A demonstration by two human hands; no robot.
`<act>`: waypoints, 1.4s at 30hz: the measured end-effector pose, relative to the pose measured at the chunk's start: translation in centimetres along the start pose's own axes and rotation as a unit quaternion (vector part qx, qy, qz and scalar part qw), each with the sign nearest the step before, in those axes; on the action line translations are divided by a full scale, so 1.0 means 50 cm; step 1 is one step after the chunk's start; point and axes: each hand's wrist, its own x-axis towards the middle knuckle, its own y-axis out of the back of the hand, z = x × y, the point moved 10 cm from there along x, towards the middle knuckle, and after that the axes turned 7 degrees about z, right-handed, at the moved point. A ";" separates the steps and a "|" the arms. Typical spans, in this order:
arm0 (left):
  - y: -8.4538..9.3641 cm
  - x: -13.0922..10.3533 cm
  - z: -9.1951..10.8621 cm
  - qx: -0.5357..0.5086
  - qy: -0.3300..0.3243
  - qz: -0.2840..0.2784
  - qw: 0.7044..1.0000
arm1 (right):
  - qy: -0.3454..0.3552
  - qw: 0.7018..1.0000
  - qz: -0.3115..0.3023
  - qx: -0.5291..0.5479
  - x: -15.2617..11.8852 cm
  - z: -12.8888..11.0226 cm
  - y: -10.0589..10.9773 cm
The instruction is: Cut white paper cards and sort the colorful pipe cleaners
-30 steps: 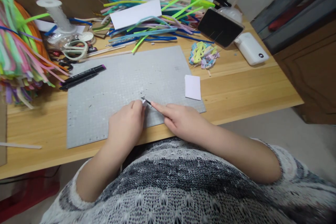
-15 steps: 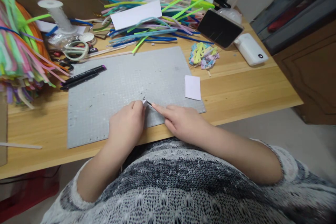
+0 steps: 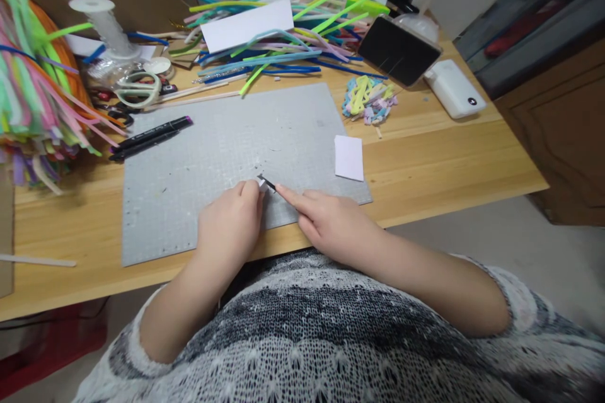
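Observation:
My left hand point(image 3: 230, 217) is closed on a small white piece point(image 3: 263, 185) near the front edge of the grey cutting mat point(image 3: 212, 151). From the right, my right hand point(image 3: 326, 217) grips a thin dark knife point(image 3: 268, 183), its index finger stretched along the tool. The knife's tip lies at the far side of the white piece, and the two touch or nearly touch. Small dark crumbs are scattered on the mat just beyond. A white paper rectangle point(image 3: 348, 158) rests on the mat's right part.
Black markers point(image 3: 151, 136) lie at the mat's left. Behind are scissors point(image 3: 138, 89), a spool point(image 3: 109, 28), pipe cleaners point(image 3: 265, 63) and a white card point(image 3: 248, 25). A phone point(image 3: 399, 50), a white power bank point(image 3: 454, 89) and colourful scraps point(image 3: 368, 99) are at the right.
The knife's tip has slid slightly away from me past the white piece, showing more of the blade. Both hands stay nearly in place, and the whole view has shifted a little.

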 end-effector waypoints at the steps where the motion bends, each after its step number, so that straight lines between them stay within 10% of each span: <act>1: 0.000 0.000 0.000 0.001 0.000 0.000 1.000 | 0.000 1.000 -0.001 -0.001 0.000 0.000 -0.001; 42: 0.003 0.002 0.002 0.000 -0.006 0.017 1.000 | -0.001 0.997 -0.028 -0.075 0.006 -0.004 -0.011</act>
